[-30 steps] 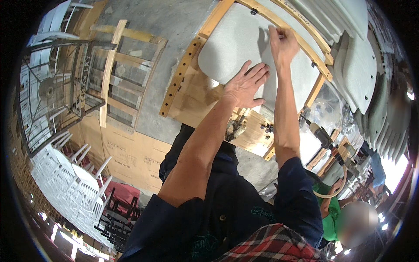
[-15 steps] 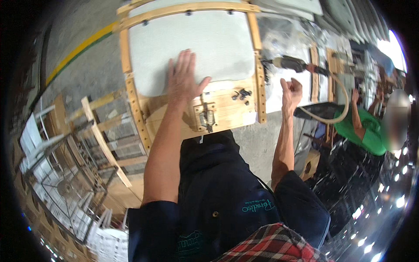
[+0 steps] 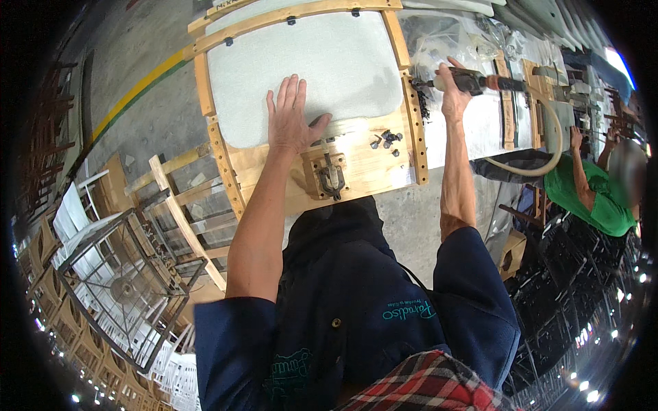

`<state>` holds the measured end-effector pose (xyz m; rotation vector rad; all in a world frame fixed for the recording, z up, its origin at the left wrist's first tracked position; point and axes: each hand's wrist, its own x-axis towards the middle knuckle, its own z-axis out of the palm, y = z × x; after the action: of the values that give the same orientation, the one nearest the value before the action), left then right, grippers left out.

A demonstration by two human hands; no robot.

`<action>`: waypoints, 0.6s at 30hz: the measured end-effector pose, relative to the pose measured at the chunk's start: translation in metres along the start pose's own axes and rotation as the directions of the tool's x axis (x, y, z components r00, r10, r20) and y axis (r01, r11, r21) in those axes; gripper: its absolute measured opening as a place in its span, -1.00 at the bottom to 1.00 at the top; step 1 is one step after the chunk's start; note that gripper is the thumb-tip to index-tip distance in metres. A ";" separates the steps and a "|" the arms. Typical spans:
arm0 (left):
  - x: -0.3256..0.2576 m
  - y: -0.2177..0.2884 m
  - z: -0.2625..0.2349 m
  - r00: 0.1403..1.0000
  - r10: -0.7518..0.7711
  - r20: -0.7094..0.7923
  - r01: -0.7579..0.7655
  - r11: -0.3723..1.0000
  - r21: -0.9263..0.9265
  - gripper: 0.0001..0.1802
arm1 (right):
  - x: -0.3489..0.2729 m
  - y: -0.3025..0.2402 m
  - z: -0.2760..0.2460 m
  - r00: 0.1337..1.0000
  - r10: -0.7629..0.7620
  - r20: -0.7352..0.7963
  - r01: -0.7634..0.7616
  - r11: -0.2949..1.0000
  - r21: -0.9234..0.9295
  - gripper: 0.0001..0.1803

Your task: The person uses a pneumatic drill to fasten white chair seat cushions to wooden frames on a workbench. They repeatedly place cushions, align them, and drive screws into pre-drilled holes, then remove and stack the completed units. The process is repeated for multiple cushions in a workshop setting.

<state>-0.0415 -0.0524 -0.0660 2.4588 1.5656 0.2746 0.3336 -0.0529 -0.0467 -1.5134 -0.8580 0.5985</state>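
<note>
My left hand [image 3: 291, 123] lies flat, fingers spread, on the near edge of a pale grey-white padded panel [image 3: 308, 58]. The panel sits inside a wooden frame jig [image 3: 413, 123], with small black pieces along its far edge. Nearer to me, a metal toggle clamp [image 3: 332, 179] is fixed to the jig's wooden board [image 3: 288, 188]. Several small black parts [image 3: 388, 139] lie loose right of the clamp. Beyond the jig's right rail, my right hand [image 3: 454, 99] has its fingers around the front of a black power screwdriver [image 3: 473, 81], which lies sideways; its fingertips are partly hidden.
A beige hose [image 3: 556, 137] curves from the screwdriver's rear. Clear plastic sheeting [image 3: 439, 38] covers the surface on the right. A co-worker in a green shirt [image 3: 582, 192] is at far right. Wooden slats [image 3: 179, 212] and a wire rack [image 3: 123, 288] stand at left.
My right hand has moved up and forward from below the screwdriver and taken hold of it. My left hand stays flat on the panel. The view has shifted slightly.
</note>
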 end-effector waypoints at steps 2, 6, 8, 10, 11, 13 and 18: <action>-0.001 -0.002 0.002 1.000 0.003 -0.028 -0.003 1.000 -0.004 0.09 | -0.008 -0.019 -0.005 0.997 -0.073 -0.039 0.076 0.994 0.075 -0.46; -0.001 0.001 0.002 0.996 0.015 -0.089 -0.018 0.999 -0.031 0.03 | -0.042 -0.076 -0.023 0.981 -0.167 -0.096 0.175 0.981 0.086 -0.44; -0.001 -0.004 0.005 0.992 0.019 -0.127 -0.028 0.997 -0.073 -0.02 | -0.066 -0.087 -0.042 0.986 -0.139 -0.088 0.147 0.986 0.082 -0.46; -0.007 -0.011 0.009 0.986 0.024 -0.166 -0.046 0.990 -0.130 -0.08 | -0.100 -0.099 -0.045 0.991 -0.042 -0.129 0.076 0.959 0.272 -0.44; -0.011 -0.013 0.005 0.971 0.010 -0.241 -0.045 0.989 -0.141 -0.28 | -0.117 -0.103 -0.046 0.991 -0.005 -0.132 0.048 0.943 0.330 -0.44; -0.022 -0.010 -0.004 0.971 -0.132 -0.199 0.043 0.917 -0.397 -0.39 | -0.146 -0.102 -0.060 0.985 0.086 -0.152 -0.020 0.920 0.392 -0.49; -0.089 0.006 -0.021 0.924 -0.313 -0.218 0.092 0.737 -0.670 -0.55 | -0.204 -0.103 -0.069 0.958 0.227 -0.178 -0.128 0.888 0.441 -0.59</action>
<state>-0.0795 -0.1340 -0.0478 1.7313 1.4914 1.0334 0.2500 -0.2580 0.0415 -1.2324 -0.3790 0.6838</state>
